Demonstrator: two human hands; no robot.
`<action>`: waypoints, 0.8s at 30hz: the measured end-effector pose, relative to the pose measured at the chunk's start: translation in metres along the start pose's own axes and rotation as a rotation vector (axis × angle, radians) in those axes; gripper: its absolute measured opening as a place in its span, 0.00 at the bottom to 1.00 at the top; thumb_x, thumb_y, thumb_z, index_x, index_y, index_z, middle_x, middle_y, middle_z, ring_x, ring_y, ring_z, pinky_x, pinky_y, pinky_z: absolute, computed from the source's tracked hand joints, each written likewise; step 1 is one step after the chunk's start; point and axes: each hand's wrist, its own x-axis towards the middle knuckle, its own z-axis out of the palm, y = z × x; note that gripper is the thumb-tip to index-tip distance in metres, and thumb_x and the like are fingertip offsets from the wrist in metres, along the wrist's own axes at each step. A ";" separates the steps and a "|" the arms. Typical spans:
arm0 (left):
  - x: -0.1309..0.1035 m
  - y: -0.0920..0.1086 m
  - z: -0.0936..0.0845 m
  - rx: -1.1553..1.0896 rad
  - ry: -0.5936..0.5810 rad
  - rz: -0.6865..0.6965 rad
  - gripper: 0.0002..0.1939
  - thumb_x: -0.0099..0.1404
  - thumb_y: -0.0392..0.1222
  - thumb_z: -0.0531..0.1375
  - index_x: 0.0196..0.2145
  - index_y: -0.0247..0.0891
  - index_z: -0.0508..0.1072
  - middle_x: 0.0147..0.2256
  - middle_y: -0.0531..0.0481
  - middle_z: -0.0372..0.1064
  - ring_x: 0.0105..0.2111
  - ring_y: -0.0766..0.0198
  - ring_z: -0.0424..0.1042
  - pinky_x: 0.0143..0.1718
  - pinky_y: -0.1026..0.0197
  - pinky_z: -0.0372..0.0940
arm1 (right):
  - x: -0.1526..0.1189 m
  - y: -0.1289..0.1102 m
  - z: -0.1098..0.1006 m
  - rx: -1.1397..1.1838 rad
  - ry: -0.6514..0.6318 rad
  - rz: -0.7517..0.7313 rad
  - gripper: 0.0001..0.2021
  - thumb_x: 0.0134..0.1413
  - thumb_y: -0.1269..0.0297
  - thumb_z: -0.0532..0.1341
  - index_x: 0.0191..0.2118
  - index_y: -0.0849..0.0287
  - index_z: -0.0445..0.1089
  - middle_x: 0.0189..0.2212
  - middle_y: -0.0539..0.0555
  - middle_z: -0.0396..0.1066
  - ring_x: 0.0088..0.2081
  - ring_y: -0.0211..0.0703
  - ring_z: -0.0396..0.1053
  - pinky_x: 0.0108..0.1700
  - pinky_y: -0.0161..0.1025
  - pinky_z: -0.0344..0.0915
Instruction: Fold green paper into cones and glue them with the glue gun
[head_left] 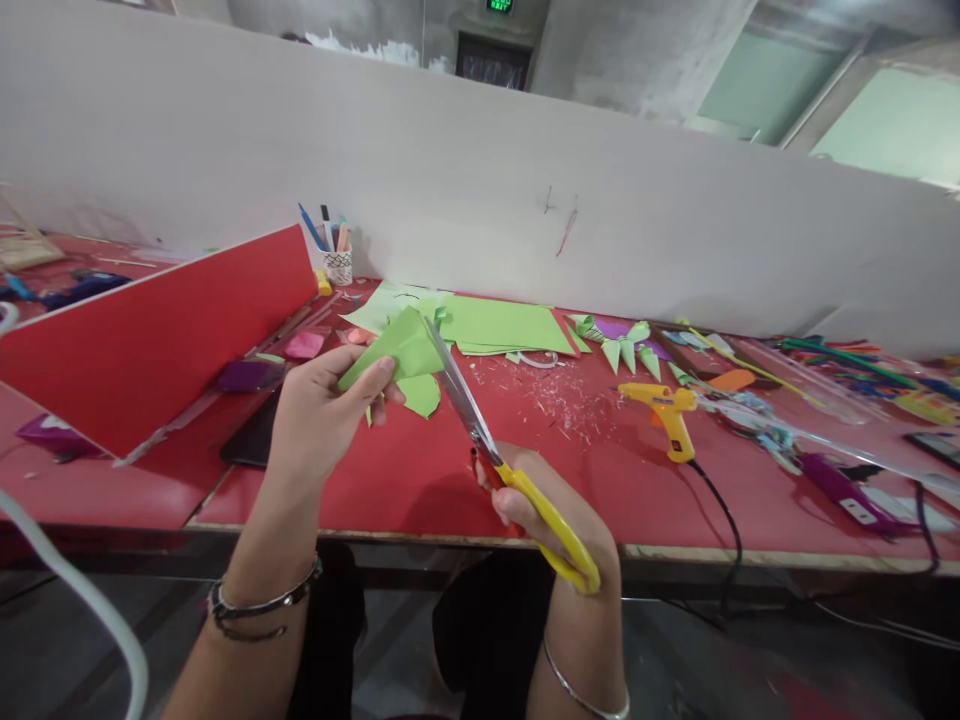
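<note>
From my remote seat, I have the left hand (319, 400) in a narrow grip, pinching a green paper piece (405, 348) above the red surface (375, 495). My right hand (551, 490) grips the scissors (466, 405), blades at the paper's right edge. I judge this a trimming step, but can't tell whether they are biting. Any cut from here would call for a steady pinch and well-aligned blades. Green sheets (502, 325) lie on the far side, a yellow glue gun (664, 400) to the right.
</note>
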 end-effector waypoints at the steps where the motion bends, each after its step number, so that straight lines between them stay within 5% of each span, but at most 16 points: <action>1: 0.000 0.000 0.000 0.005 -0.006 -0.004 0.11 0.58 0.41 0.56 0.20 0.36 0.69 0.13 0.57 0.61 0.12 0.75 0.58 0.13 0.71 0.52 | 0.000 0.000 0.000 0.001 0.002 0.008 0.27 0.46 0.35 0.47 0.28 0.59 0.59 0.21 0.48 0.57 0.22 0.33 0.53 0.22 0.33 0.51; 24: 0.002 -0.004 -0.003 -0.059 -0.095 0.008 0.14 0.60 0.42 0.56 0.19 0.34 0.66 0.14 0.58 0.61 0.11 0.80 0.53 0.13 0.73 0.48 | 0.000 0.001 0.004 0.159 -0.009 0.128 0.24 0.47 0.39 0.51 0.24 0.59 0.55 0.14 0.43 0.50 0.17 0.29 0.47 0.19 0.31 0.43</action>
